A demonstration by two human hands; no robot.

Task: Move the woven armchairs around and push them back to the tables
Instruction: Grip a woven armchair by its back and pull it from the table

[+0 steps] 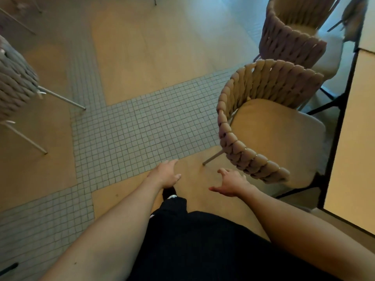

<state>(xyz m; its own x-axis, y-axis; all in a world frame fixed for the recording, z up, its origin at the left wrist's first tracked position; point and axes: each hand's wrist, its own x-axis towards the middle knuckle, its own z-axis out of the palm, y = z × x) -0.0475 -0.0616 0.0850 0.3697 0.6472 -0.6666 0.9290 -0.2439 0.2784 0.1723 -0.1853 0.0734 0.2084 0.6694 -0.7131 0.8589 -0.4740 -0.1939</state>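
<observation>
Two empty hands near a woven armchair

Both of my hands hover over the floor, holding nothing. My left hand [166, 174] has loose, straight fingers. My right hand [230, 183] is spread wide, just beside the near woven armchair [261, 126], not touching. That chair sits right of me, tucked against the table [354, 126]. A second armchair [292, 39] stands farther back; a third [16, 82] is left.

Dim and warm-toned over most of the floor [142, 57], cooler bluish daylight spilling in at top right, soft shadows only, slight motion blur throughout, strongest on the woven chair [16, 84] at the left edge, with wide-angle bending of straight lines near the borders.
</observation>
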